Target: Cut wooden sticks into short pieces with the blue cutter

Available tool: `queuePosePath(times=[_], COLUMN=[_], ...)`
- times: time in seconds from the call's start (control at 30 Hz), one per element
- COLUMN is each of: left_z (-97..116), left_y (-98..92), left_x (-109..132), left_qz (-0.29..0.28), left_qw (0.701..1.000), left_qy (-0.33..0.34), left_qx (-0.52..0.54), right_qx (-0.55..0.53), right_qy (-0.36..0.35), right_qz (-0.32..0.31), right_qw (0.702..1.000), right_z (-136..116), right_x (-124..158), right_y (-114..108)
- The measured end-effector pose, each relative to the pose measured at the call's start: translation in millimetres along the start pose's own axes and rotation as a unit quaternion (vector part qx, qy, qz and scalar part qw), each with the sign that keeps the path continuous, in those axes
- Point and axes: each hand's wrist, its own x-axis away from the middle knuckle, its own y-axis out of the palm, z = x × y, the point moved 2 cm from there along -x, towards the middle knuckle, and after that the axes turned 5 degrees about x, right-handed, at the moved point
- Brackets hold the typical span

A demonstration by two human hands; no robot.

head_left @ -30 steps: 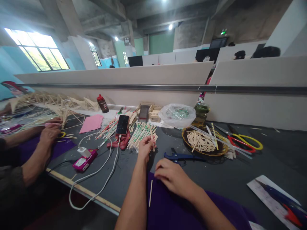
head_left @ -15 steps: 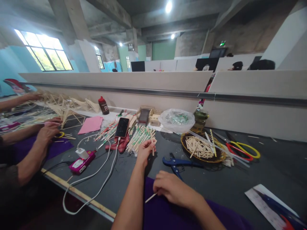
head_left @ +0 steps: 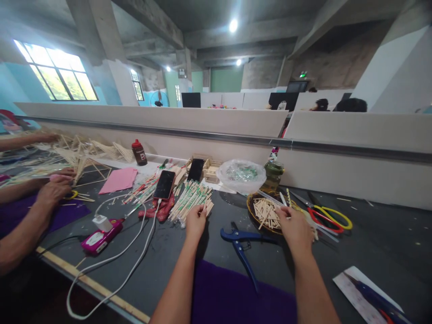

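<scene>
My left hand (head_left: 195,221) is closed in a pinch on a short wooden stick, at the near end of a bundle of paper-sleeved chopsticks (head_left: 189,200); the grip largely hides the stick. My right hand (head_left: 297,229) reaches over the right side of a round wicker basket (head_left: 250,211) full of short wooden sticks (head_left: 265,213). Its fingertips are pinched together, and what they hold is too small to make out. Between my forearms lies a blue hand cutter (head_left: 248,235), its handles apart, partly over a purple cloth (head_left: 232,297).
Red and yellow scissors (head_left: 326,218) lie right of the basket. A plastic bag (head_left: 241,175) and a jar (head_left: 272,175) stand behind it. A phone (head_left: 164,184), white cable and pink power strip (head_left: 101,236) lie left. Another person's hands work beside a stick frame (head_left: 89,171) at far left.
My right hand has moved from above the purple cloth, where it held a thin stick, forward and right to the basket. My left hand has shifted slightly, its stick now less visible. The view has turned slightly.
</scene>
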Motion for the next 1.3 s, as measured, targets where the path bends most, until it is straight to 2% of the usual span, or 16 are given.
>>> queuePosePath(times=[0.1,0.2,0.3,0.37,0.43,0.57,0.63,0.7,0.8,0.93,1.03,1.17,1.23,1.3], left_z=[1.7,5.2,8.9,10.8,11.7,10.0,9.7,11.2,13.1,9.1,6.4,11.6,16.7,20.5], left_y=[-1.6,-1.5,1.8,5.2,8.4,11.2,8.5,2.8,-4.6,-4.0,-1.1,-3.3,-3.9,-0.3], left_x=[0.1,4.3,10.6,13.4,14.2,11.4,9.9,9.5,10.0,8.6,7.3,7.7,9.7,13.2], left_qz=[-0.004,-0.019,-0.049,-0.069,-0.074,-0.063,-0.049,-0.013,0.046,0.054,0.055,0.097,0.105,0.069], left_qw=[1.000,0.999,0.988,0.981,0.978,0.984,0.994,0.994,0.947,0.886,0.871,0.891,0.922,0.966], left_qy=[-0.002,-0.023,-0.062,-0.075,-0.066,-0.023,0.026,0.100,0.178,0.188,0.187,0.199,0.209,0.187], left_qx=[-0.010,0.043,0.131,0.167,0.181,0.168,0.098,-0.038,-0.263,-0.421,-0.452,-0.397,-0.310,-0.163], right_qx=[0.027,0.026,0.007,-0.023,-0.073,-0.207,-0.271,-0.316,-0.333,-0.323,-0.321,-0.380,-0.451,-0.521], right_qy=[-0.105,-0.204,-0.237,-0.247,-0.256,-0.219,-0.176,-0.150,-0.152,-0.165,-0.166,-0.131,-0.092,-0.068], right_qz=[-0.005,-0.048,-0.096,-0.095,-0.042,0.132,0.161,0.149,0.124,0.111,0.097,0.090,0.081,0.049], right_qw=[0.994,0.978,0.967,0.964,0.963,0.944,0.932,0.925,0.922,0.925,0.927,0.911,0.884,0.849], right_z=[-7.2,-15.3,-18.4,-19.5,-22.5,-36.7,-46.1,-55.0,-62.9,-62.9,-61.0,-61.9,-64.7,-70.7], right_x=[5.6,10.8,13.0,13.2,14.3,26.2,35.3,43.4,50.6,52.2,51.9,52.4,53.9,56.7], right_y=[12.3,28.4,39.9,39.4,30.4,0.3,-9.5,-12.6,-8.8,-0.3,3.9,1.6,-4.1,-10.3])
